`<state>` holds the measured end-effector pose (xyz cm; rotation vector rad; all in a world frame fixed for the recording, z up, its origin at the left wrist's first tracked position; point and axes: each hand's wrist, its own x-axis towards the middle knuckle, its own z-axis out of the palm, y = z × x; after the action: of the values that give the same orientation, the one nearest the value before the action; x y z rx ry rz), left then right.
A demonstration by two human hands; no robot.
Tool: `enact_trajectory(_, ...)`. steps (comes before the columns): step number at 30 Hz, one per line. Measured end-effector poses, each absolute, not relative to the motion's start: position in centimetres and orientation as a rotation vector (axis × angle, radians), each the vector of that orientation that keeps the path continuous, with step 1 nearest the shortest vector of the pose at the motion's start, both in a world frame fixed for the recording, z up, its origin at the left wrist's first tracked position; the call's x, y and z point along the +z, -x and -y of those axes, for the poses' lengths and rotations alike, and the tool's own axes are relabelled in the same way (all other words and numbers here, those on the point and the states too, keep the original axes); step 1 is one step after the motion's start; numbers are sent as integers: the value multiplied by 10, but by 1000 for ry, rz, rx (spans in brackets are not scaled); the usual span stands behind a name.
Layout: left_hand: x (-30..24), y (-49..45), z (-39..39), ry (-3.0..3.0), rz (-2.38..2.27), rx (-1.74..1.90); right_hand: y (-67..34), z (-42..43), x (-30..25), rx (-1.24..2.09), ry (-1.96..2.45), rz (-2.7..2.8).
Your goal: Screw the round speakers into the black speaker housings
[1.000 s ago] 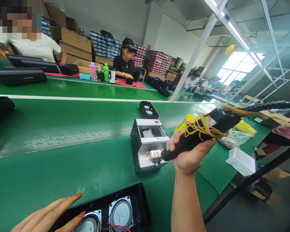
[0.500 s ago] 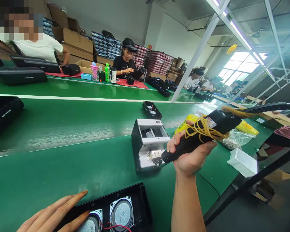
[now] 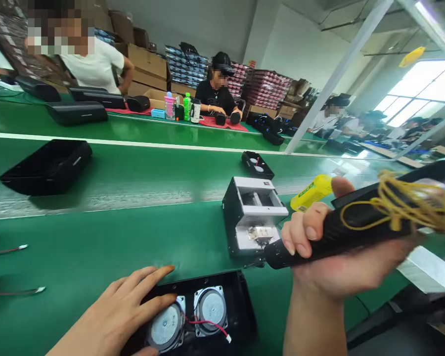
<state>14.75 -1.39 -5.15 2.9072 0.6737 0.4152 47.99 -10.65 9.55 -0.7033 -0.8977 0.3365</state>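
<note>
My right hand [image 3: 333, 247] is wrapped round a black electric screwdriver [image 3: 371, 217] bound with yellow cord. Its bit points left, just in front of a white-and-black screw feeder [image 3: 259, 212]; a screw on the tip is too small to make out. My left hand [image 3: 122, 306] lies with fingers spread over the left end of a black speaker housing [image 3: 241, 306], one fingertip by a round speaker driver [image 3: 165, 326]. A second driver [image 3: 212, 306] sits to its right, with a red wire and white plug [image 3: 228, 338] lying loose across the housing.
Behind the feeder stands a smaller black housing [image 3: 257, 164], with a yellow bottle [image 3: 313, 193] to its right. An empty black shell [image 3: 52, 168] lies on the belt at left. Wires with white plugs [image 3: 40, 289] show at the left edge. Co-workers sit across the line.
The screwdriver has come away from the feeder, towards me and to the right in view. My view has swung left. My left hand stays at the housing's left end.
</note>
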Motion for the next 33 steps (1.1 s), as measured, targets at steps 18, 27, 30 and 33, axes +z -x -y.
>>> enact_trajectory(18,-7,-167,20,-2529,-716,27,-381,54,48,1066,531,918)
enact_trajectory(27,2,-171,22,-2485,-733,28,-377,52,35,1115,549,977)
enact_trajectory(30,1,-171,21,-2491,-731,34,-377,52,32,1149,552,988)
enact_trajectory(33,0,-170,21,-2520,-739,34,-376,52,29,1158,578,1008)
